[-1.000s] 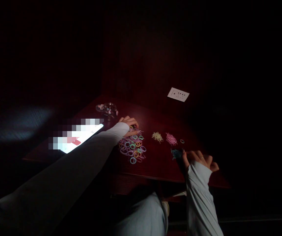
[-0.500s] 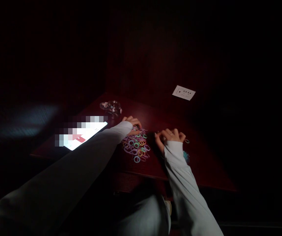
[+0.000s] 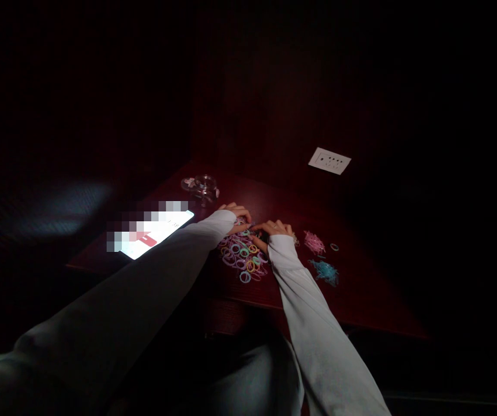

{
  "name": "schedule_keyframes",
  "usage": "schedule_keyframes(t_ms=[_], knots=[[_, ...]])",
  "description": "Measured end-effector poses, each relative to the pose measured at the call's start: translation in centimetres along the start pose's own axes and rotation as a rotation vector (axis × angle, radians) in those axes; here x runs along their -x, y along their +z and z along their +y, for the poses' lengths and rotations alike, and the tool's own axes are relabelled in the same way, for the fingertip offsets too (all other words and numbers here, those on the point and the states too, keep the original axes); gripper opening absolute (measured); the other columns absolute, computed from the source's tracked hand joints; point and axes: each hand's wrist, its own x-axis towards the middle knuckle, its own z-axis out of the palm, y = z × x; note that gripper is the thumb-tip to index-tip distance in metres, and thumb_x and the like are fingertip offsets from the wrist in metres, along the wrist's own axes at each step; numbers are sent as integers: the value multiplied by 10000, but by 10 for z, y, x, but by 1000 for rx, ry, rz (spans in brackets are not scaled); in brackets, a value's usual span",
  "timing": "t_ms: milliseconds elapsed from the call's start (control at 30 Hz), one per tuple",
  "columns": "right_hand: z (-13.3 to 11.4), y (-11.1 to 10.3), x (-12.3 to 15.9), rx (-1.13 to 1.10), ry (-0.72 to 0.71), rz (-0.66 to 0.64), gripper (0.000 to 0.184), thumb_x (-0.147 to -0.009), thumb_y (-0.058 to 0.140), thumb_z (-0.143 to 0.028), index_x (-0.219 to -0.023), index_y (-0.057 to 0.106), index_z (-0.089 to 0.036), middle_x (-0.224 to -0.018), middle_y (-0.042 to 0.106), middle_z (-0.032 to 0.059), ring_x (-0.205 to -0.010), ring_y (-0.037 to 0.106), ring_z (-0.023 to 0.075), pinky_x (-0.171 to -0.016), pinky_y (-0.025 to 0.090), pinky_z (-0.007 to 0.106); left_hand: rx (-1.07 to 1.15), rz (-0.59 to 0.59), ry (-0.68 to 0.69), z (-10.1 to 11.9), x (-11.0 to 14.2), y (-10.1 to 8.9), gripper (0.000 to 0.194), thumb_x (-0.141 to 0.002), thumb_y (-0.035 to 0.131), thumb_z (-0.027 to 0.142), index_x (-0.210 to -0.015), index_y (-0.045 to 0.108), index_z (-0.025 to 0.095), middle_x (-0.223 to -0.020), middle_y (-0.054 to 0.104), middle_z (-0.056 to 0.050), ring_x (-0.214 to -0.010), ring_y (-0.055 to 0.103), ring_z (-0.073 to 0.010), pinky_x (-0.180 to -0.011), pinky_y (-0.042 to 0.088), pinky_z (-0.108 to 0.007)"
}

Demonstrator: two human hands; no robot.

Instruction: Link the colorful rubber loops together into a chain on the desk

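A mixed heap of small coloured elastic hair ties (image 3: 243, 261), mostly purple with green, yellow and blue ones, lies on the dark red table. My left hand (image 3: 236, 214) rests over the far side of this heap, thumb and fingers apart. From the right, my right hand (image 3: 275, 229) reaches to the heap's edge, its thumb and forefinger stretched toward the ties with a gap between them. Both sets of fingertips are partly hidden among the bands. Beyond my right wrist sit a pink bunch of ties (image 3: 314, 242) and a teal bunch of ties (image 3: 325, 272).
A clear glass jar (image 3: 205, 186) stands at the back left, its lid (image 3: 188, 184) beside it. A lit phone (image 3: 159, 234) lies near my left forearm. One single tie (image 3: 334, 247) lies right of the pink bunch. A white socket plate (image 3: 329, 161) is on the wall.
My right hand has moved left from over the pink and teal bunches to the mixed heap, uncovering those bunches. My left hand stays at the heap. The view has shifted slightly.
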Motion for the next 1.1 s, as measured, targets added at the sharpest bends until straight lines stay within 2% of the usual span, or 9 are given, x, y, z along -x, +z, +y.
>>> schedule_keyframes(t_ms=[300, 667, 800, 1100], knots=[[-6, 6, -6, 14, 38, 9, 254, -1028, 562, -410, -1003, 787, -294, -890, 745, 38, -949, 569, 232, -847, 279, 347, -14, -9, -8, 0, 0, 0, 168, -939, 629, 351, -1044, 723, 260, -1265, 698, -14, -1153, 553, -225, -1035, 368, -383], [-4, 4, -6, 10, 73, 38, 320, -1038, 532, -463, -944, 768, -268, -915, 757, 34, -956, 589, 229, -852, 290, 350, -19, 8, 4, -2, -1, 0, 166, -935, 623, 350, -1012, 733, 252, -1215, 713, -21, -1079, 560, -219, -976, 417, -364], [-4, 5, -5, 4, 58, 40, 305, -1020, 558, -496, -975, 772, -284, -879, 743, 31, -941, 580, 229, -858, 286, 353, -15, 17, 25, -4, -2, 2, 166, -933, 621, 340, -1017, 733, 251, -1210, 716, -23, -1069, 563, -219, -971, 424, -367], [-4, 4, -7, -31, 75, 16, 332, -1028, 536, -481, -935, 784, -282, -879, 734, 41, -939, 550, 233, -862, 278, 354, -29, 22, 23, -5, -3, 4, 172, -940, 614, 338, -1023, 738, 253, -1228, 711, -23, -1078, 571, -217, -986, 428, -365]])
